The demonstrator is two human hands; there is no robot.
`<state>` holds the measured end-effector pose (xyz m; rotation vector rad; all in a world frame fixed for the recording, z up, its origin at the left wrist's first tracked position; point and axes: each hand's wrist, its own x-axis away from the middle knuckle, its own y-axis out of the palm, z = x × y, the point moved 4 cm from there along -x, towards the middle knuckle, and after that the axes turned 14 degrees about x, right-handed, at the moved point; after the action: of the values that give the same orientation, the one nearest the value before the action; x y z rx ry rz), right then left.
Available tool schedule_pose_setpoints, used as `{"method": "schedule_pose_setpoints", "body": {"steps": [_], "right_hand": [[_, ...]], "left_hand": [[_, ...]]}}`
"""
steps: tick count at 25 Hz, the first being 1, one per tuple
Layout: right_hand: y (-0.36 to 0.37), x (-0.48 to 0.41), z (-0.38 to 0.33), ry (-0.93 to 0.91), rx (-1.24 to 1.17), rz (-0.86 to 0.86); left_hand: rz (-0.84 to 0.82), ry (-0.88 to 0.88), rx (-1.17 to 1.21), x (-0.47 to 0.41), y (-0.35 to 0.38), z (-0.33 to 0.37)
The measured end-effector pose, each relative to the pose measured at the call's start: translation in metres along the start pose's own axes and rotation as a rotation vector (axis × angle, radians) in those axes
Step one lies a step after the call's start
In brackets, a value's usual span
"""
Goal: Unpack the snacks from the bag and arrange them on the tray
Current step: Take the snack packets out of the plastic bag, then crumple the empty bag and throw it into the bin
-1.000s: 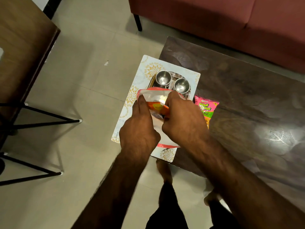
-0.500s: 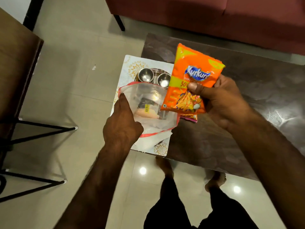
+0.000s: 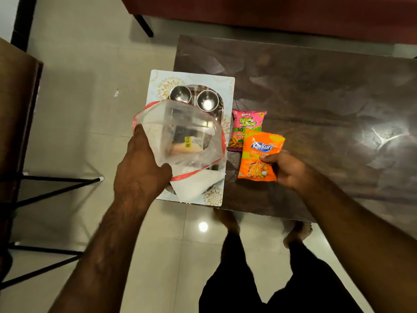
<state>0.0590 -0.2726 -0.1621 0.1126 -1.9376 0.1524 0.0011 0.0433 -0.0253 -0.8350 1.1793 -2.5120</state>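
Note:
My left hand (image 3: 141, 170) grips the near rim of a clear plastic bag (image 3: 187, 129) with a red edge and holds its mouth wide over the steel tray (image 3: 220, 105). Inside the bag lies a pale packet with a yellow price sticker (image 3: 187, 147). My right hand (image 3: 286, 169) holds an orange Kurkure snack packet (image 3: 259, 152) low over the dark table, just right of the tray. A pink snack packet (image 3: 247, 125) lies flat on the table behind the orange one, partly covered by it. Most of the tray is hidden under the bag.
Two small steel bowls (image 3: 180, 94) (image 3: 207, 100) stand at the tray's far end. The tray rests on a pale patterned placemat (image 3: 228, 86) at the left end of the dark wooden table (image 3: 316, 98). A red sofa (image 3: 270, 10) is behind; a wooden table with black legs (image 3: 13, 109) stands left.
My right hand pulled the orange packet out of the bag, lifted it, then lowered it to the table beside the pink packet. My left hand kept holding the bag open.

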Motion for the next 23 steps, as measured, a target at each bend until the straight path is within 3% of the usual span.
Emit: {"method": "schedule_pose_setpoints", "body": {"steps": [9,11,13,16,23], "right_hand": [[0.038,-0.059,0.047,0.014,0.211,0.073],[0.028,-0.047,0.042,-0.037,0.421,0.178],[0.012,-0.021,0.031,-0.103,0.81,0.351],[0.012,0.023,0.01,-0.468,0.94,0.386],[0.086,0.118,-0.048,-1.03,0.851,0.014]], "left_hand": [[0.006,0.047,0.066,0.009,0.004,-0.01],[-0.012,0.048,0.098,0.01,0.006,-0.009],[-0.02,0.035,0.151,0.013,0.006,-0.008],[-0.022,0.002,0.27,0.018,0.003,-0.004],[-0.057,0.014,0.691,0.038,-0.016,0.026]]}}
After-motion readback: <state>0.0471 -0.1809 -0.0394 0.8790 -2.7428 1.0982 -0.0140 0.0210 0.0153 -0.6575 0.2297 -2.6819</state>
